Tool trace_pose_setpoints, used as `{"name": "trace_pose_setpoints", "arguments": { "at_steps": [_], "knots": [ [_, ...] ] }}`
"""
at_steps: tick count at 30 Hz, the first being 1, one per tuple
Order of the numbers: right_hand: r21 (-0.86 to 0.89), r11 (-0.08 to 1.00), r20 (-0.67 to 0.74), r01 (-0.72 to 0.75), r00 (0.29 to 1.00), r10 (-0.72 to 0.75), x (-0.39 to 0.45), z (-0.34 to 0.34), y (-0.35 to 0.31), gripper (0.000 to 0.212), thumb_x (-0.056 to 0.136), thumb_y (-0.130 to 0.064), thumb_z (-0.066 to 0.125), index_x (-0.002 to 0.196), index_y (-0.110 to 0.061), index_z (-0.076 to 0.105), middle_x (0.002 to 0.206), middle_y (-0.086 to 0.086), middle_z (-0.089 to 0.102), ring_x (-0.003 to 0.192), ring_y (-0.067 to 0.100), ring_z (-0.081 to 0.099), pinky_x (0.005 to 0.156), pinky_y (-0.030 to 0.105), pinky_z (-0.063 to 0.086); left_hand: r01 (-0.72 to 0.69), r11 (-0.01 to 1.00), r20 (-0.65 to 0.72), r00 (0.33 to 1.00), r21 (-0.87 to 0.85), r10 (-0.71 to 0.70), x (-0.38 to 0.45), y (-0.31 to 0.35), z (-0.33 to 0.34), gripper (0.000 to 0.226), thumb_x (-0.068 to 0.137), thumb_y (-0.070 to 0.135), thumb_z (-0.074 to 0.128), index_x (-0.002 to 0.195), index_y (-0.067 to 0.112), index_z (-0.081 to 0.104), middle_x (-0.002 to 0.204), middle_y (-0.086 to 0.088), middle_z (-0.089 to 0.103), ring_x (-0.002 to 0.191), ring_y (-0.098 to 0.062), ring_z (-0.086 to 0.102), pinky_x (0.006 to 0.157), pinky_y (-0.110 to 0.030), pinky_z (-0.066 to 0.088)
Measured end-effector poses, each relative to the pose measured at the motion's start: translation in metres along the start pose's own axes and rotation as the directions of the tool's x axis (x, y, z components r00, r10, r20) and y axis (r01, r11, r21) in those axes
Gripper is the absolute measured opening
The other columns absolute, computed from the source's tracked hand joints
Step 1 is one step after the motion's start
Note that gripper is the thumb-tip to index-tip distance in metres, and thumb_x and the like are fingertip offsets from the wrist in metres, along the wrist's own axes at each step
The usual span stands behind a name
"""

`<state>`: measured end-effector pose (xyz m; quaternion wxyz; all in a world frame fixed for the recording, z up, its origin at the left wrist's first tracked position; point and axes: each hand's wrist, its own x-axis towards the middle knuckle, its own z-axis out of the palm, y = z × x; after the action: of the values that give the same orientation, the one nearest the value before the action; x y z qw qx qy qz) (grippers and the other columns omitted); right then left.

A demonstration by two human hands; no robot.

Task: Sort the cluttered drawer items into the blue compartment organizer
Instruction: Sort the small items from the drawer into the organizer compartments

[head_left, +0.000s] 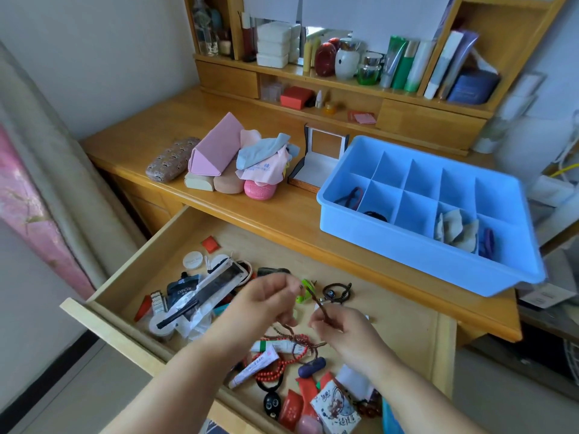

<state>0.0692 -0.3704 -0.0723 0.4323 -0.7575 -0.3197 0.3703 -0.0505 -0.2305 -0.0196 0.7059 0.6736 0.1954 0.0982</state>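
The open wooden drawer [131, 270] holds a jumble of small items: red bead bracelets [275, 369], tubes of cream [255, 368], packets, hair ties [336, 292]. Both hands hover over its middle. My left hand [266, 303] and my right hand [341, 332] pinch the two ends of a thin brown cord [316, 300], stretched between them; strands hang from it toward the beads below. The blue compartment organizer [416, 252] stands on the desk at the right, with hair ties [352, 195], a beige cloth [456, 228] and a purple tie [488, 242] in separate compartments.
On the desk behind the drawer lie glasses cases [170, 159], a pink triangular case [216, 148], a pile of cloths [266, 159] and an open small box [319, 161]. Shelves above carry bottles and jars. The organizer overhangs the desk's right front edge.
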Motion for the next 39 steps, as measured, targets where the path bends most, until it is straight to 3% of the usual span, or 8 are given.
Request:
{"name": "trace_pose_setpoints", "arguments": {
  "at_steps": [9,15,20,22,25,31,35,39],
  "knots": [
    [0.050,0.974,-0.409,-0.223,0.885,0.224,-0.017,-0.029,0.041,0.014,0.092,-0.017,0.057,0.083,-0.022,0.066,0.065,-0.002,0.064,0.063,0.015,0.060,0.059,0.026,0.046,-0.121,0.763,-0.369,0.915,-0.635,-0.162,0.014,0.002,-0.109,0.043,0.099,0.036,0.037,0.060,0.023,0.048,0.045,0.010,0.031,0.036,-0.006,0.028,0.040,-0.016,0.033],
    [0.680,0.711,-0.385,-0.177,0.740,0.552,-0.027,-0.049,0.059,0.011,0.092,-0.010,0.056,0.097,-0.001,0.061,0.077,0.012,0.058,0.077,0.024,0.060,0.072,0.035,0.052,-0.156,0.754,-0.562,0.764,-0.638,-0.318,0.014,-0.019,-0.157,0.034,0.099,0.037,0.039,0.067,0.025,0.041,0.038,0.010,0.030,0.030,-0.004,0.026,0.038,-0.011,0.028],
    [0.947,0.321,-0.120,-0.025,0.899,0.422,-0.034,-0.053,0.026,0.014,0.091,-0.010,0.052,0.078,-0.008,0.047,0.069,0.012,0.063,0.078,0.027,0.061,0.083,0.043,0.049,0.102,0.993,-0.502,0.857,-0.053,-0.115,0.000,-0.014,-0.118,0.021,0.094,0.031,0.054,0.085,0.015,0.064,0.049,0.003,0.042,0.040,-0.007,0.039,0.043,-0.019,0.040],
    [0.915,0.403,-0.151,0.031,0.951,0.271,-0.033,-0.051,0.007,0.013,0.084,-0.011,0.055,0.074,-0.006,0.050,0.065,0.009,0.060,0.071,0.025,0.060,0.081,0.041,0.049,0.134,0.838,-0.334,0.941,0.528,0.060,-0.006,-0.001,-0.083,0.023,0.089,0.036,0.056,0.081,0.020,0.070,0.054,-0.002,0.054,0.044,-0.002,0.044,0.046,-0.014,0.039],
    [0.707,0.705,-0.152,0.048,0.985,0.086,-0.032,-0.042,-0.021,0.017,0.084,-0.017,0.055,0.077,-0.003,0.062,0.072,0.011,0.065,0.070,0.023,0.064,0.072,0.032,0.052,-0.133,0.649,0.117,0.991,0.749,0.068,-0.007,0.018,-0.020,0.022,0.091,0.035,0.056,0.077,0.021,0.066,0.066,-0.001,0.061,0.048,-0.003,0.046,0.046,-0.015,0.036],
    [0.561,0.821,0.122,-0.110,0.991,0.050,-0.041,-0.035,-0.037,0.028,0.087,-0.029,0.055,0.082,-0.003,0.063,0.055,0.005,0.054,0.057,0.020,0.056,0.063,0.026,0.048,-0.152,0.819,0.026,0.986,0.554,0.165,0.016,0.028,0.022,0.017,0.092,0.032,0.059,0.077,0.027,0.066,0.051,0.013,0.054,0.044,-0.002,0.040,0.045,-0.015,0.035],
    [0.825,0.537,0.107,-0.177,0.982,0.158,-0.046,-0.053,-0.023,0.023,0.085,-0.027,0.056,0.069,-0.010,0.059,0.044,-0.005,0.029,0.039,0.012,0.033,0.059,0.032,0.043,0.166,0.908,-0.196,0.976,0.385,-0.095,0.026,0.010,-0.020,0.027,0.084,0.044,0.065,0.072,0.019,0.064,0.043,0.007,0.046,0.040,-0.007,0.040,0.044,-0.018,0.038],
    [0.949,0.284,0.059,-0.133,0.965,0.255,-0.044,-0.070,-0.006,0.026,0.085,-0.029,0.056,0.065,-0.012,0.058,0.041,-0.008,0.027,0.031,0.007,0.027,0.044,0.025,0.042,0.273,0.924,-0.195,0.924,-0.269,-0.330,0.016,-0.022,-0.070,0.028,0.072,0.035,0.069,0.074,0.013,0.051,0.049,0.004,0.032,0.042,-0.011,0.037,0.054,-0.026,0.042]
  ]
}}
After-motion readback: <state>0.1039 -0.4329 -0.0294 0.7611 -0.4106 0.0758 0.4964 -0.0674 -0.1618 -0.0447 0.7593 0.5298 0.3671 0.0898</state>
